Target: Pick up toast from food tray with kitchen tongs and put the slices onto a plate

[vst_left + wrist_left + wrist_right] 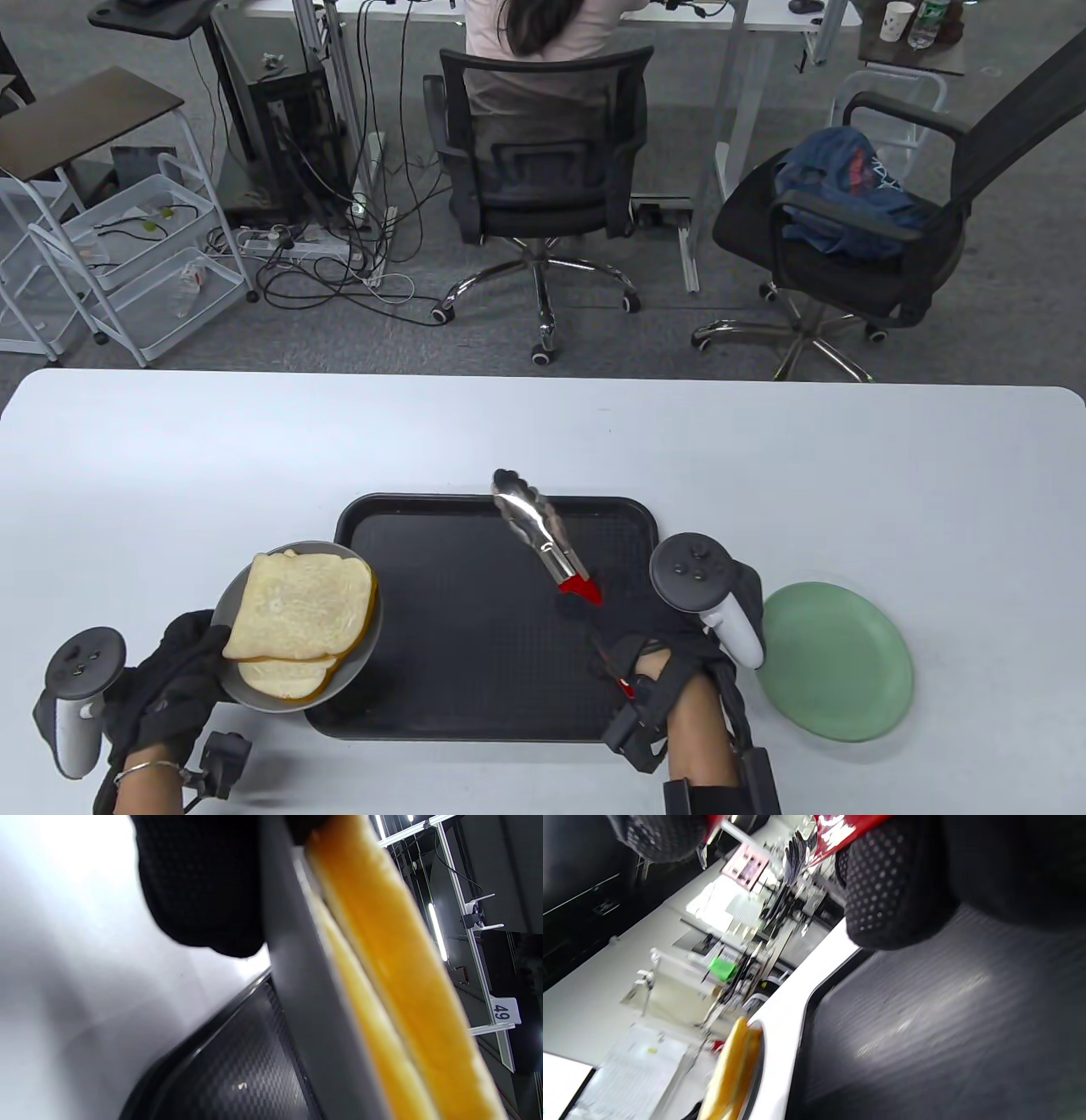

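Two toast slices [299, 607] lie stacked on a grey plate [366, 645] that my left hand [170, 688] grips by its near-left rim, held over the left edge of the black food tray [475, 645]. In the left wrist view the plate [305, 993] and the toast crusts [382, 955] stand edge-on beside my gloved finger [199, 882]. My right hand [670, 654] holds the steel tongs [543, 531] by their red handle end [581, 587]; their tips lie together over the tray's far side with nothing between them. The right wrist view shows the tray floor [946, 1027] bare and the toast [731, 1073] far off.
A green plate [836, 658] lies on the white table [254, 458] right of the tray. Beyond the table's far edge stand two office chairs [543, 170], a wire cart [136, 255] and a seated person [543, 25].
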Available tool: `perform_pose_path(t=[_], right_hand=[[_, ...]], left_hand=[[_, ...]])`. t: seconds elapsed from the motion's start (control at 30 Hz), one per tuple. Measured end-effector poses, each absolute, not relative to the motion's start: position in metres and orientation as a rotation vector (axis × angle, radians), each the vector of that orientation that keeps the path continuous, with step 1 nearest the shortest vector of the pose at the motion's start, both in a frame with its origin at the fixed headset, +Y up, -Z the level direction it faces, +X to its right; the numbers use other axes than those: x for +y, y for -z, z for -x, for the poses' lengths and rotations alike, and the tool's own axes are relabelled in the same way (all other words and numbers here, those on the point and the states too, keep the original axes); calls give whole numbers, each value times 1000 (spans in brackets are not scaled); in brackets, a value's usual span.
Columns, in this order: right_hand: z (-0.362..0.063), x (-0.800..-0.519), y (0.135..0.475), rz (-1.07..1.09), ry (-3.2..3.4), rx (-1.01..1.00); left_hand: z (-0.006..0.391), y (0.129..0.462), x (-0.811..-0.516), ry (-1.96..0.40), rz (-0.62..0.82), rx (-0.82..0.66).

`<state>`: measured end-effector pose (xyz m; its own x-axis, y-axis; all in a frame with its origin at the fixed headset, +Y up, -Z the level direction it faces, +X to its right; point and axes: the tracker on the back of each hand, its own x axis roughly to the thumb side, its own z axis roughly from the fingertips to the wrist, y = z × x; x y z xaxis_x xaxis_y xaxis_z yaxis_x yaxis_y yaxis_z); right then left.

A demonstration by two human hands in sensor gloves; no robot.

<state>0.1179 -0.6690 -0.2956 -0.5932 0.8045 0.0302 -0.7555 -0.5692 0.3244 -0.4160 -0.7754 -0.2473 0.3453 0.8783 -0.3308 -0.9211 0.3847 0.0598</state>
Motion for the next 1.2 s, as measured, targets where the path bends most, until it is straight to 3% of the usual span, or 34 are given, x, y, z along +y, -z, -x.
perform_pose_path(t=[0.5, 0.93, 1.2], right_hand=[[-242, -702, 287, 354, -2554, 61], [-288, -755, 275, 716, -2783, 157], [-295, -775, 272, 768, -2827, 253]], left_hand=[[416, 248, -775, -1154, 149, 343], [415, 249, -777, -1134, 155, 346], [415, 249, -777, -1126, 159, 353]])
